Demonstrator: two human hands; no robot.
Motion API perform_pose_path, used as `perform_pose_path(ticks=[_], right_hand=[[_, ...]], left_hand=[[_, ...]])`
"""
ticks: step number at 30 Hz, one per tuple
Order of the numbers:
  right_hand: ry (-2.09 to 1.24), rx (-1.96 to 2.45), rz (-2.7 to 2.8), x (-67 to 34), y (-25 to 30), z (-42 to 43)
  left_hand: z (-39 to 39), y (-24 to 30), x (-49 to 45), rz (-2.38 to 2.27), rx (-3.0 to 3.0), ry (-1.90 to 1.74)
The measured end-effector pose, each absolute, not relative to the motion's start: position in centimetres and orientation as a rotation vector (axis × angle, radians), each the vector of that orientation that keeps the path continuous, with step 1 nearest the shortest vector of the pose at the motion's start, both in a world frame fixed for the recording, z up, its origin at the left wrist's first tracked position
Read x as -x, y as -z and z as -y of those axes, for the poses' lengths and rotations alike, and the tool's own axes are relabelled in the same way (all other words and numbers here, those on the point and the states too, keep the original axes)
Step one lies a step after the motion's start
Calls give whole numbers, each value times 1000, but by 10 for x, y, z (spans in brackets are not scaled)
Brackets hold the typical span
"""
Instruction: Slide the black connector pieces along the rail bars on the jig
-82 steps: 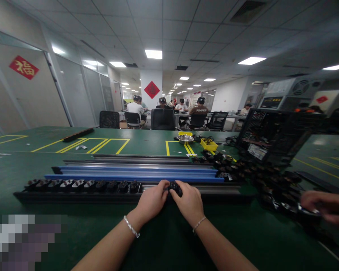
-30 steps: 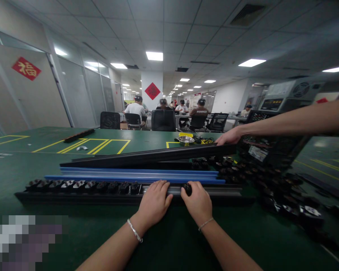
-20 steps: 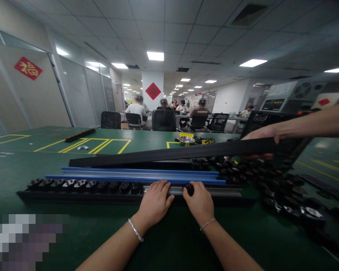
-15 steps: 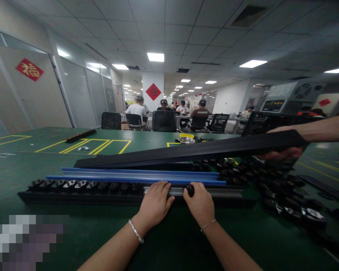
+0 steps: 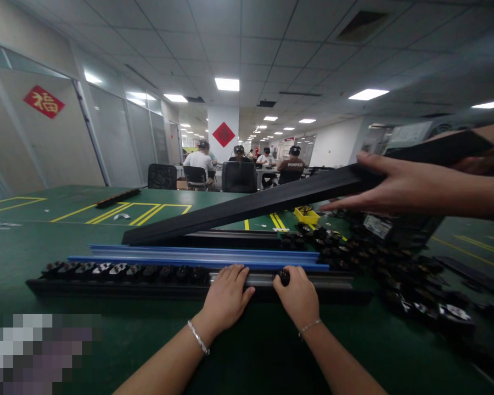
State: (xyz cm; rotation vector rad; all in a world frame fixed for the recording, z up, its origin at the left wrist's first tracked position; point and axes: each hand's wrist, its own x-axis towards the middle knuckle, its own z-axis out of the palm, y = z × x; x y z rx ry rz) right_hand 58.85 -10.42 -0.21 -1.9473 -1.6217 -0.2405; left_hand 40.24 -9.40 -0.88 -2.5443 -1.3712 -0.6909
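A long black rail point(image 5: 107, 286) lies across the green table point(image 5: 33, 241) in front of me, its left part filled with a row of small black parts point(image 5: 119, 270). My left hand point(image 5: 226, 299) rests on the rail's bare middle, fingers curled over its edge. My right hand point(image 5: 297, 296) sits just to the right, fingers closed on one small black part point(image 5: 284, 276) on the rail. Behind the rail lies a blue rail point(image 5: 206, 256).
A co-worker's hands point(image 5: 395, 184) at the right hold a long black strip point(image 5: 251, 208) lifted at a slant over the rails. A heap of loose black parts point(image 5: 399, 280) covers the table's right side. A yellow bin point(image 5: 305, 214) stands further back. People sit at far desks.
My right hand has slid the small part to the right along the rail. The co-worker has taken the long black strip and raised its right end higher. My left hand has stayed put.
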Motion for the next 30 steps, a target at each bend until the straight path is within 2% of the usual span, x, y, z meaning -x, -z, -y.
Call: perform_pose_path(ticks=[30], right_hand=[[222, 2147, 1428, -643, -1, 98]], left_hand=[[95, 9, -401, 1354, 2516, 716]])
